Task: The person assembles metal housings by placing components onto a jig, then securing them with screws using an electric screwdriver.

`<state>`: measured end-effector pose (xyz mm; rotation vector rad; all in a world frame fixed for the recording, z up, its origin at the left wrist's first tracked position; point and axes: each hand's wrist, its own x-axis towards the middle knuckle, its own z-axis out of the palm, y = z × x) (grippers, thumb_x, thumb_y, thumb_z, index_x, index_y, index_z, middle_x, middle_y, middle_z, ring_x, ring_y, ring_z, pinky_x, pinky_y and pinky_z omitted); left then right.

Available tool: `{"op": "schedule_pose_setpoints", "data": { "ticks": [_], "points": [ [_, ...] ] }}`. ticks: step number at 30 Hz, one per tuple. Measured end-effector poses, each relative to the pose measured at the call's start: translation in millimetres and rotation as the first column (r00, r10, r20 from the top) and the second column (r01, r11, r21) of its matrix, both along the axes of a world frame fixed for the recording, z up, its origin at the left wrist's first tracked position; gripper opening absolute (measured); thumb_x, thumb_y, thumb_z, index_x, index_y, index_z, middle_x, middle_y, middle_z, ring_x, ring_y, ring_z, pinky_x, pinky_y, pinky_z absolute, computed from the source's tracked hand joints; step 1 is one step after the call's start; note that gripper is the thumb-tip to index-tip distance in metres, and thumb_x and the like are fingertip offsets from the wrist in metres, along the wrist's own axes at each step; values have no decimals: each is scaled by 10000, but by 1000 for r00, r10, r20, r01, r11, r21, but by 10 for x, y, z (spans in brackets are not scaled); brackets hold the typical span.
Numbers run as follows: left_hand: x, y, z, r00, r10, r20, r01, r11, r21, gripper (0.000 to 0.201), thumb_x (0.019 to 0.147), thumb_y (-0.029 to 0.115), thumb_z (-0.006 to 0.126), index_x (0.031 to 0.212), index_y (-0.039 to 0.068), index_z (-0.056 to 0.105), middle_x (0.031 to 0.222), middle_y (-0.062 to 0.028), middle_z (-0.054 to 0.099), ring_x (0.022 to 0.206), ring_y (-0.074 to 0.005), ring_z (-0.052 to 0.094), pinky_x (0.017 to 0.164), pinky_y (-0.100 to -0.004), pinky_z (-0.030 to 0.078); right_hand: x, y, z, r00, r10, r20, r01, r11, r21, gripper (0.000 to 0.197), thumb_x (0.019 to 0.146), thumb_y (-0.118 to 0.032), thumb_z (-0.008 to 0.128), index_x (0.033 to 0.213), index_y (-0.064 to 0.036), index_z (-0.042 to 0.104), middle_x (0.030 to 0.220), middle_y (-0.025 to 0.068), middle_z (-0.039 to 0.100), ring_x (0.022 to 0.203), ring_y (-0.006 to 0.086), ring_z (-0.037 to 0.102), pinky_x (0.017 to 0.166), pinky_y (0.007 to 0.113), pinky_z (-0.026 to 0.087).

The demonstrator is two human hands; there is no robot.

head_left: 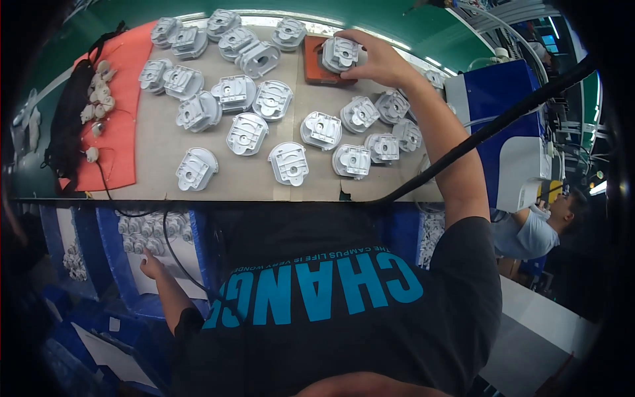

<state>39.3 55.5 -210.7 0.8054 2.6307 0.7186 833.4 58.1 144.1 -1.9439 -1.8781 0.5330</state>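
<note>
Grey table (238,177): we log right hand (372,56), fingers clamped on white housing (339,55) at orange block (312,57); left hand (152,266) near white parts (153,228), its grip we cannot tell

Bold teal block lettering (317,291) crosses the chest of a worker's charcoal-black T-shirt (397,341), with a line of much smaller print (331,256) in the same teal alongside; its plain dark short sleeves (466,248) leave both forearms (440,119) and hands (376,58) bare.
</note>
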Motion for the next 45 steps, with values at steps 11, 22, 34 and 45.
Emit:
{"op": "schedule_pose_setpoints", "data": {
  "ticks": [11,22,34,45],
  "points": [
    [783,874,2019,938,-348,-12,243,631,737,359,923,225,736,1149,-33,633,1018,-95,677,859,-132,634,732,-252,530,202,55,-260,991,121,60,-124,991,54,778,617,-176,860,1325,-45,565,1311,166,587,1228,328,531,1084,399,398],
    [3107,2232,3614,91,-858,-506,981,165,-103,275,860,230,710,1035,24,656,1008,-180,693,911,-332,689,771,-422,547,15,26,-48,992,122,36,-118,989,-93,820,637,-152,826,1385,-53,507,1394,167,516,1321,343,451,1147,409,330],
    [3460,3507,3363,-170,-885,-433,859,82,-506,340,752,121,762,1065,34,664,1054,-161,714,948,-336,691,833,-417,544,66,-385,31,997,22,76,-24,999,21,691,754,-119,775,1388,-80,501,1426,154,499,1354,346,429,1152,422,335],
    [3134,3913,3368,-194,-959,-207,917,-102,-385,371,718,97,802,1066,25,695,1000,-109,726,902,-242,692,824,-346,540,98,-558,57,998,21,53,-23,999,35,686,752,-101,750,1394,-95,508,1434,145,489,1371,335,422,1170,414,316]
  ]
}}
